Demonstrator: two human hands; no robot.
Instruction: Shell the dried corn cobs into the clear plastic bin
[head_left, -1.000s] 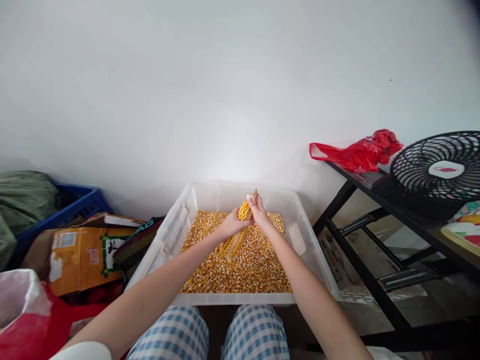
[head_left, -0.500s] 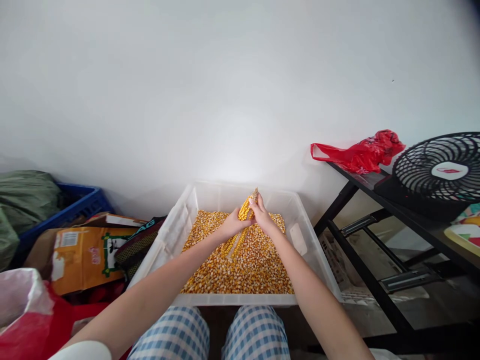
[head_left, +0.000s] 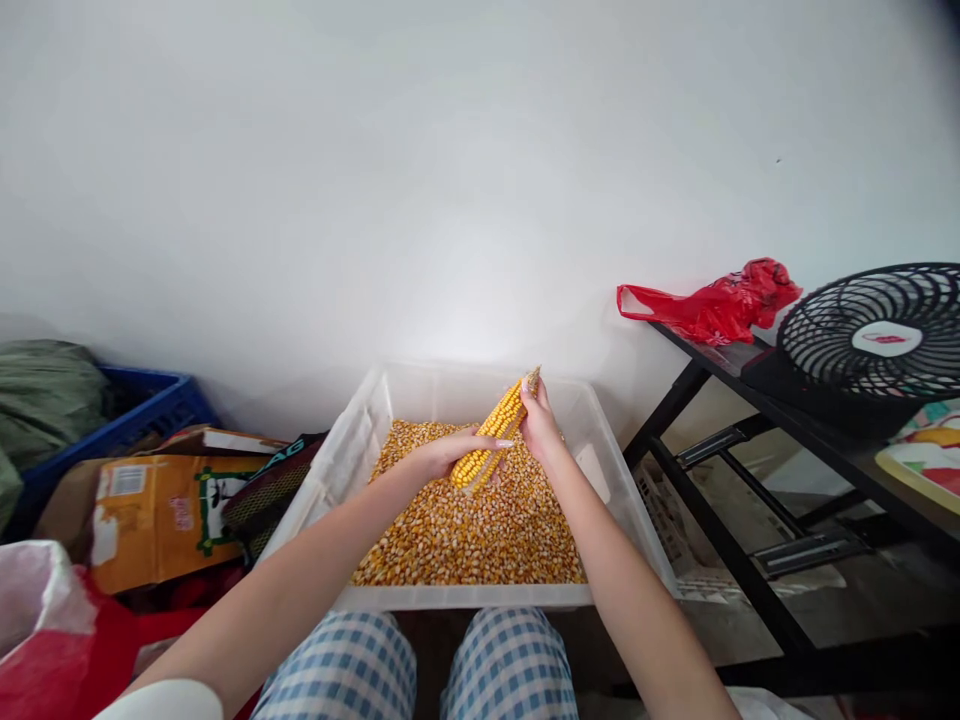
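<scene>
Both hands, left hand (head_left: 442, 458) and right hand (head_left: 541, 428), fingers closed around yellow dried corn cob (head_left: 495, 432) over clear plastic bin (head_left: 600, 470); hard twisting could scatter kernels outside.

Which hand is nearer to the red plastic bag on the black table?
Right. The right hand grips the corn cob's upper end, on the side toward the red plastic bag; the left hand holds the cob's lower part, farther away.
</scene>
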